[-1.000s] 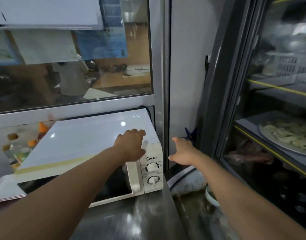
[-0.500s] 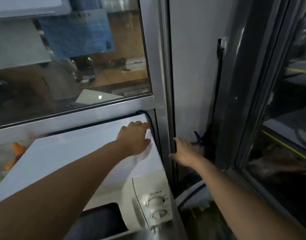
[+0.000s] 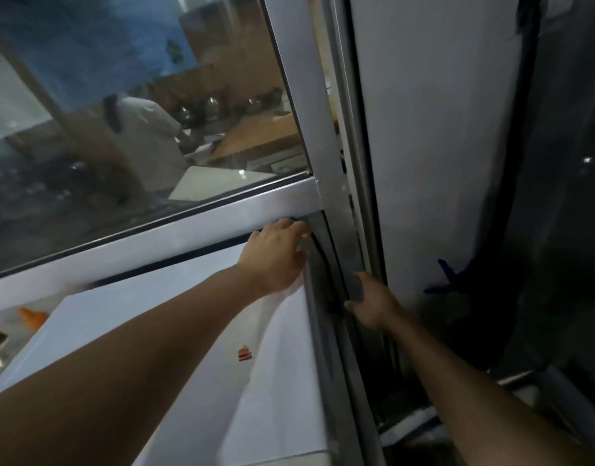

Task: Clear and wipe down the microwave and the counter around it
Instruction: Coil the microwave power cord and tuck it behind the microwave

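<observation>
The white microwave [image 3: 175, 331] is seen from above, filling the lower left, its back right corner set close under the metal window frame [image 3: 175, 237] and beside the vertical metal post [image 3: 326, 183]. The left hand [image 3: 277, 255] is laid on the microwave's top at that back right corner, fingers reaching over the rear edge toward the frame; the fingertips are partly hidden there, so the left grip cannot be told for sure. A dark cable [image 3: 318, 250] is seen running down just beside those fingers. The right hand [image 3: 370, 304] is held in the dark gap between the microwave's right side and the pale wall panel [image 3: 433, 146], fingers extended and loose, grip released, nothing grasped; contact with the post cannot be told. A small red-and-orange sticker [image 3: 245, 353] is seen on the microwave's top. Orange-capped bottles [image 3: 30, 316] are seen at far left behind the microwave, blurred. A dark blue object [image 3: 449, 277] is seen against the wall panel.
</observation>
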`<action>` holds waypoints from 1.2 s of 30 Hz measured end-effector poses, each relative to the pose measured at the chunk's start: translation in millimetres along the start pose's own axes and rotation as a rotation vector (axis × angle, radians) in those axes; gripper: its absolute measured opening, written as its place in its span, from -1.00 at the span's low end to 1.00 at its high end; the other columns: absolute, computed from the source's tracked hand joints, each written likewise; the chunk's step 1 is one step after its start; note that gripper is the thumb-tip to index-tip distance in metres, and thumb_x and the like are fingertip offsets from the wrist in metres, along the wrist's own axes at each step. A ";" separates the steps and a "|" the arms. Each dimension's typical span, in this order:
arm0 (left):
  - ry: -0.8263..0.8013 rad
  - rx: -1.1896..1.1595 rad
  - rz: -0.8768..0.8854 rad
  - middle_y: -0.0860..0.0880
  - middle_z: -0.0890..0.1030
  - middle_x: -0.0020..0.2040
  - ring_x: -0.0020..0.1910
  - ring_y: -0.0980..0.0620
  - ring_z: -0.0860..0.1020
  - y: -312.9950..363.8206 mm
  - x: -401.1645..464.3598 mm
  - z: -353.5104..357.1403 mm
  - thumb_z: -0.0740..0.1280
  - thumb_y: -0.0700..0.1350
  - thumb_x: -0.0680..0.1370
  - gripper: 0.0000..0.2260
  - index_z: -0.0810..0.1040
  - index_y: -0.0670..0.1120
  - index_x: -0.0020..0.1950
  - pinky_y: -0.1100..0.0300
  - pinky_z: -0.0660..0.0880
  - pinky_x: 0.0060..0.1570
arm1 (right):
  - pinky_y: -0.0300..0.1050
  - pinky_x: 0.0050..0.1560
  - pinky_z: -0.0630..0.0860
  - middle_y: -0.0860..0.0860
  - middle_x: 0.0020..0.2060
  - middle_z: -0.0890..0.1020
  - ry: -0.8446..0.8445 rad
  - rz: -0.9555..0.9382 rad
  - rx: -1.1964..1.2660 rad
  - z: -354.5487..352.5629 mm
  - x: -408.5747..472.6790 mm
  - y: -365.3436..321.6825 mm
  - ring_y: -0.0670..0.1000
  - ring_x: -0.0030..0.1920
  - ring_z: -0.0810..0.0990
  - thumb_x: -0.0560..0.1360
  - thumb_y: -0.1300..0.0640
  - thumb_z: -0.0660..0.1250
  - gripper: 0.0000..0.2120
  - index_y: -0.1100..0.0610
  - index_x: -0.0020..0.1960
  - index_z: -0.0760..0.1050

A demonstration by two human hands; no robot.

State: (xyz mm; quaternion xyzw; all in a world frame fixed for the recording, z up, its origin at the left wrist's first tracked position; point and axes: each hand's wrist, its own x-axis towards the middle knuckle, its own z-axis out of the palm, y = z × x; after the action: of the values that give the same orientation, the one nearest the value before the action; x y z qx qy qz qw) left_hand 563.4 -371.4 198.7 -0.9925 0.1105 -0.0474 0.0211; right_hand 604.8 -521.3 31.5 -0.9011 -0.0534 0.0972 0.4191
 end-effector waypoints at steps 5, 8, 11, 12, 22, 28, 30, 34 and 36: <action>0.005 -0.018 -0.005 -0.04 0.42 0.33 0.30 -0.08 0.37 -8.7 13.3 5.2 0.21 -0.10 0.58 -0.66 0.38 -0.01 0.36 0.00 0.35 0.27 | -0.22 0.31 0.27 0.08 0.39 0.40 0.037 -0.130 0.137 9.6 22.0 2.9 0.07 0.37 0.37 0.49 0.16 0.37 -0.40 0.15 0.47 0.23; 0.017 -0.035 -0.020 -0.04 0.43 0.33 0.30 -0.08 0.38 -10.5 15.6 8.5 0.21 -0.11 0.58 -0.67 0.40 -0.02 0.35 0.02 0.36 0.26 | -0.33 0.20 0.26 0.02 0.35 0.44 0.063 -0.158 0.232 18.8 29.1 2.7 0.01 0.33 0.41 0.49 0.20 0.37 -0.45 0.11 0.44 0.28; 0.027 -0.037 -0.013 -0.04 0.43 0.34 0.30 -0.08 0.37 -10.3 18.3 10.1 0.22 -0.11 0.57 -0.66 0.40 -0.03 0.35 0.00 0.36 0.26 | -0.25 0.26 0.31 0.00 0.36 0.42 0.029 -0.170 0.279 23.9 38.4 0.1 0.01 0.34 0.40 0.49 0.20 0.37 -0.43 0.09 0.45 0.26; 0.026 -0.035 -0.012 -0.04 0.43 0.33 0.31 -0.08 0.37 -10.5 18.8 10.2 0.22 -0.11 0.56 -0.66 0.40 -0.03 0.35 0.00 0.36 0.27 | -0.19 0.30 0.33 0.00 0.37 0.42 0.017 -0.174 0.281 25.4 41.3 -1.0 0.02 0.35 0.39 0.49 0.20 0.36 -0.41 0.08 0.46 0.24; 0.032 -0.050 -0.029 -0.04 0.44 0.32 0.28 -0.08 0.39 -12.0 15.1 9.0 0.26 -0.08 0.56 -0.65 0.40 -0.03 0.35 0.03 0.38 0.25 | -0.24 0.00 0.38 0.00 0.00 0.47 0.014 -0.129 0.266 31.9 42.7 4.9 0.00 0.05 0.48 0.47 0.25 0.36 -0.82 0.08 0.01 0.44; 0.021 -0.058 -0.026 -0.04 0.41 0.34 0.30 -0.07 0.37 -3.6 12.4 7.6 0.28 -0.07 0.55 -0.63 0.39 -0.02 0.36 -0.01 0.36 0.28 | -0.07 -0.08 0.49 0.04 -0.27 0.55 0.110 -0.146 0.287 -1.3 28.6 15.6 0.07 -0.18 0.54 0.49 0.35 0.22 -0.89 0.17 -0.07 0.42; 0.018 -0.057 -0.017 -0.05 0.41 0.34 0.32 -0.07 0.36 2.6 13.2 6.4 0.29 -0.07 0.54 -0.61 0.38 -0.03 0.36 -0.02 0.35 0.29 | -0.06 -0.09 0.50 -0.02 -0.32 0.55 0.134 -0.149 0.304 -17.5 22.0 17.9 0.02 -0.22 0.53 0.49 0.35 0.22 -0.86 0.12 -0.11 0.43; 0.021 -0.047 0.019 -0.03 0.41 0.34 0.34 -0.06 0.33 21.8 19.1 3.1 0.32 -0.11 0.51 -0.58 0.37 -0.02 0.36 -0.03 0.31 0.32 | -0.14 -0.18 0.52 -0.10 -0.27 0.59 0.180 -0.161 0.218 -52.4 8.8 13.7 -0.04 -0.21 0.59 0.49 0.17 0.25 -0.85 -0.07 -0.15 0.45; 0.029 -0.036 0.042 -0.02 0.41 0.34 0.34 -0.06 0.33 33.1 24.0 2.4 0.32 -0.12 0.50 -0.57 0.36 0.00 0.36 -0.04 0.27 0.34 | -0.25 -0.29 0.46 -0.14 -0.29 0.59 0.198 -0.196 0.223 -69.1 1.7 5.2 -0.14 -0.25 0.57 0.50 0.18 0.26 -0.81 -0.10 -0.19 0.46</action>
State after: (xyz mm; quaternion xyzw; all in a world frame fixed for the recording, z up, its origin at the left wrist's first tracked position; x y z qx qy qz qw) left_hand 579.7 -408.9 196.7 -0.9894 0.1322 -0.0593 0.0026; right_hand 621.7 -575.9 70.8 -0.8447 -0.0884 -0.0280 0.5272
